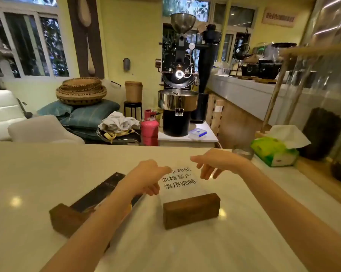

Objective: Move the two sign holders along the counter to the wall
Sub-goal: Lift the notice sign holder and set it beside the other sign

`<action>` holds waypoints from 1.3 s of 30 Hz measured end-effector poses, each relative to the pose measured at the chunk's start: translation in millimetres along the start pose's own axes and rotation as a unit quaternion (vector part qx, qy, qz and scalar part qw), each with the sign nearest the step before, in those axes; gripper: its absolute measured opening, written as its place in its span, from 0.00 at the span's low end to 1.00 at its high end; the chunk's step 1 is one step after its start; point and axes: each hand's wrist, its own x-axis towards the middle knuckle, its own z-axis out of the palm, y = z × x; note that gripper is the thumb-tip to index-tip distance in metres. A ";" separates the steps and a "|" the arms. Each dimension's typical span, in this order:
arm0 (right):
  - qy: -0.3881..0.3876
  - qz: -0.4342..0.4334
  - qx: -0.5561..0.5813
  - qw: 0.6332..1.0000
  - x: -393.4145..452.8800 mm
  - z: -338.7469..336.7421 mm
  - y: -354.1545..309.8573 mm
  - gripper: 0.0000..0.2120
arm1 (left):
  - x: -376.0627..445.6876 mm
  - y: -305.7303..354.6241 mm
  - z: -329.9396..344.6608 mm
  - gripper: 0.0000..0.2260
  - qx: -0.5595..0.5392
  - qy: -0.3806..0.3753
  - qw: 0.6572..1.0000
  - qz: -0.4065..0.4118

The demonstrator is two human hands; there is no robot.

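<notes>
Two sign holders stand on the pale counter (38, 173). The right sign holder (191, 210) has a dark wooden block base and a clear panel with black printed characters. The left sign holder (71, 216) has a similar wooden base and a dark panel, partly hidden by my left forearm. My left hand (148, 175) hovers at the clear panel's left edge, fingers curled and apart. My right hand (213, 163) is at the panel's upper right, fingers spread. Whether either hand touches the clear panel I cannot tell.
A green tissue pack (273, 152) and a small glass (243, 152) sit at the counter's far right, near a wooden frame. Beyond the counter's far edge stand a black coffee roaster (177, 91), a pink gas cylinder (149, 130), cushions and baskets.
</notes>
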 end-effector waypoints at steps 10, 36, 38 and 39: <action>0.039 0.105 0.078 0.991 3.0 36.1 34.1 0.24 | -1.7 -33.3 32.8 0.19 0.006 0.007 1.000 0.010; 0.250 -0.159 0.237 0.925 -4.7 56.3 53.8 0.16 | -16.8 -39.4 33.2 0.16 -0.175 0.141 0.963 0.148; 0.262 -0.177 0.243 0.917 -4.3 56.8 53.6 0.16 | -19.0 -40.3 33.3 0.17 -0.141 0.158 0.959 0.189; 0.265 -0.186 0.245 0.914 -4.4 56.8 53.8 0.16 | -20.0 -40.8 33.1 0.17 -0.124 0.165 0.956 0.207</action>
